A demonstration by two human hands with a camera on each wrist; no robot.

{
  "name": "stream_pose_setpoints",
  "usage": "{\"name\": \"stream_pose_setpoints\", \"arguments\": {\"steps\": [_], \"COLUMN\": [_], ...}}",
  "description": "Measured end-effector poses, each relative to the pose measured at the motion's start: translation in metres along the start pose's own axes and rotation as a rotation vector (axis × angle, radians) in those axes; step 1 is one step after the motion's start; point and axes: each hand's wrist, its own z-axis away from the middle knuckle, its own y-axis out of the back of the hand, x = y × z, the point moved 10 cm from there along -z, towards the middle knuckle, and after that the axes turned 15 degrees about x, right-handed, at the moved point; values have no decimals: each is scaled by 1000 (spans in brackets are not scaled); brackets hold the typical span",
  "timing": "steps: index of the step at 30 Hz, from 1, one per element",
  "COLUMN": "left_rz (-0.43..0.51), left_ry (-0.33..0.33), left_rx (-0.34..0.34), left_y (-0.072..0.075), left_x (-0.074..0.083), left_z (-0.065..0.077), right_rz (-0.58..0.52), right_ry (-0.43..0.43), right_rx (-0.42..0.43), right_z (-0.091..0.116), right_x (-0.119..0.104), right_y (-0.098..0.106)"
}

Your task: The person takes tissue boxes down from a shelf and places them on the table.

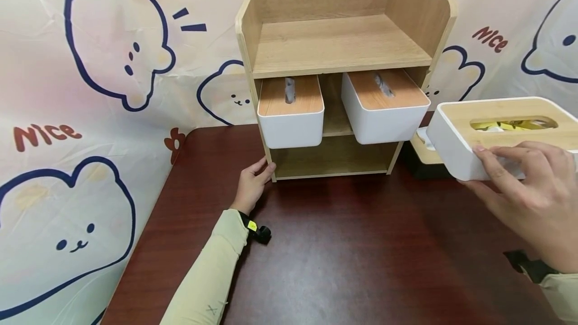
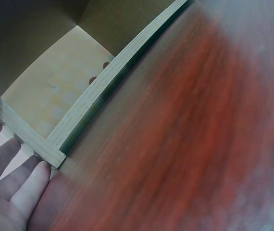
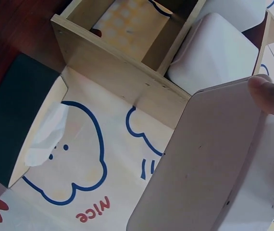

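Observation:
A wooden desktop shelf [image 1: 338, 46] stands on the table against the back cloth. My left hand [image 1: 253, 187] grips the bottom front corner of its left side panel [image 2: 29, 132], thumb on the inner side and fingers outside. At the right, my right hand [image 1: 537, 194] holds a white tissue box [image 1: 456, 139] with a light wooden lid in the air. Something yellow shows through the lid's oval slot. In the right wrist view the box's plain underside [image 3: 194, 149] faces the camera. Two more white tissue boxes, one left [image 1: 293, 132] and one right [image 1: 390, 124], sit in the shelf's middle level, jutting forward.
A dark green box [image 1: 422, 164] with a wooden top and white tissue stands right of the shelf, partly behind the held box. The dark red table [image 1: 316, 255] spreads in front. Cartoon-printed cloth [image 1: 135, 129] hangs behind and at the left.

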Motion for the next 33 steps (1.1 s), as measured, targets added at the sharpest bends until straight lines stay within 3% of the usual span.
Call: {"name": "stream_pose_setpoints", "arguments": {"steps": [6, 9, 17, 26, 33], "left_rz": [-19, -7, -2, -10, -28], "left_ry": [10, -2, -5, -1, 3], "left_rx": [-26, -29, -25, -24, -22], "left_y": [-2, -2, -2, -2, -2], "left_x": [25, 26, 29, 27, 25], "left_z": [12, 12, 12, 12, 13], "right_rz": [-40, -73, -129, -124, -120], "right_ry": [-9, -22, -30, -31, -20], "right_rx": [-60, -83, 53, 36, -59], "right_z": [9, 10, 3, 14, 26], "right_x": [2, 2, -7, -7, -8], "right_y": [-6, -8, -2, -6, -13]}}
